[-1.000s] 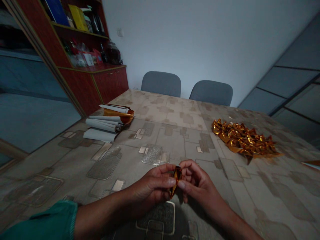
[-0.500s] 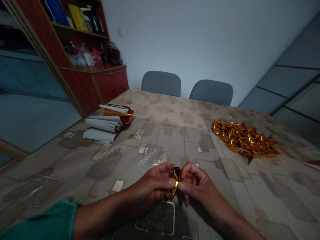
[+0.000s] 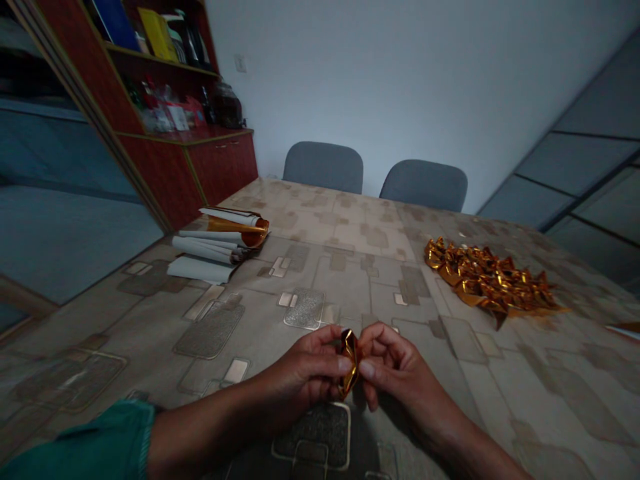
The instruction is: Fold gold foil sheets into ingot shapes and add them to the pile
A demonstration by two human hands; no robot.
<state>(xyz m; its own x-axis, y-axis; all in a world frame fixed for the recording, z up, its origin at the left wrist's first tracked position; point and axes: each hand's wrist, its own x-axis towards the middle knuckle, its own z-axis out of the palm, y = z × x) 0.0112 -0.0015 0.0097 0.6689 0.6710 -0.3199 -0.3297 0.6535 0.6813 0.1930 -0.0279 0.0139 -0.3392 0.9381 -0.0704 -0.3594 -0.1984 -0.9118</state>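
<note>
Between my two hands, low over the near part of the table, is a small folded gold foil paper piece (image 3: 349, 363), narrow and pointed at top and bottom. My left hand (image 3: 314, 367) pinches its left side, thumb in front and fingers behind. On the other side my right hand (image 3: 393, 363) grips it with thumb and curled fingers at the right edge. The fingers hide part of its folds. Off to the right lies a cluster of similar folded gold foil pieces (image 3: 493, 277), packed close together.
A stack of folded sheets (image 3: 210, 250), pale grey outside and gold inside, lies on the left of the patterned table (image 3: 345, 273). Two grey chairs (image 3: 323, 167) stand at the far edge. A red wooden cabinet (image 3: 223, 167) is behind, on the left. Something flat (image 3: 625, 330) shows at the right edge.
The foil piece has turned slightly between my fingers and shows a broader shiny face. My right thumb has shifted a little to the right. The stack and the cluster stay put.
</note>
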